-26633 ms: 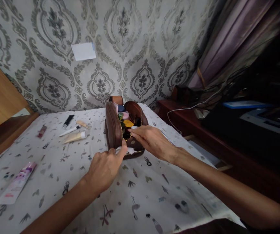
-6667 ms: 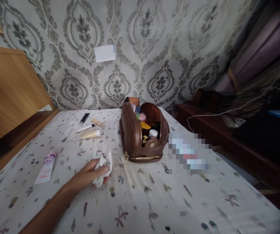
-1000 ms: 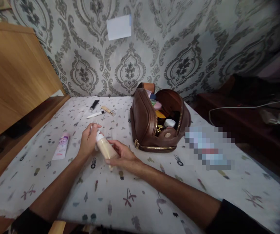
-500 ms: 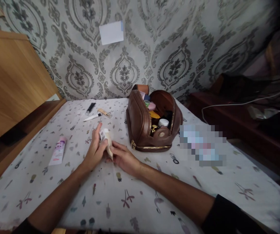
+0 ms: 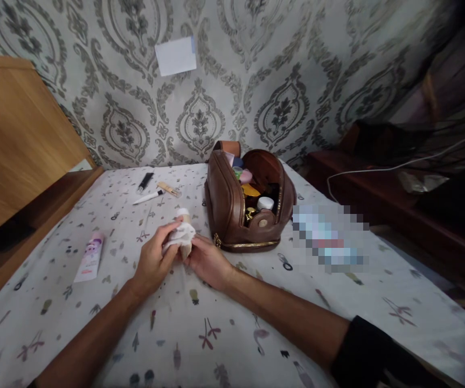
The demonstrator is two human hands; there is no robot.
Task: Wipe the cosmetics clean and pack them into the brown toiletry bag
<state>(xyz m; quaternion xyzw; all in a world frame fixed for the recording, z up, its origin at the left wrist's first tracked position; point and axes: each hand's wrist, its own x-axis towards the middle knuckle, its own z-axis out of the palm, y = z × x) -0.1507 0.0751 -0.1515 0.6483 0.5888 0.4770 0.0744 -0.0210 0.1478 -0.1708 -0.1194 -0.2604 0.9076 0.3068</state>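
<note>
My left hand (image 5: 156, 254) is closed on a crumpled white tissue (image 5: 181, 235), which lies against a beige tube (image 5: 186, 251) with a white cap (image 5: 182, 212). The tube's lower end is gripped by my right hand (image 5: 210, 263); the tissue covers much of its middle. Both hands are close together just above the patterned cloth (image 5: 192, 323). To their right stands a brown makeup bag (image 5: 232, 215), unzipped, with a white-lidded jar (image 5: 265, 203) and other small items inside.
A pink and white tube (image 5: 89, 258) lies at the left. Farther back are a black tube (image 5: 145, 182), a white pen-like stick (image 5: 147, 197) and a small beige tube (image 5: 169, 189). A pixelated item (image 5: 329, 237) lies right of the bag. A wooden cabinet (image 5: 26, 118) borders the left.
The tissue in my left hand now lies over the front of the beige tube, where more of the tube showed before. The view has shifted slightly to the right.
</note>
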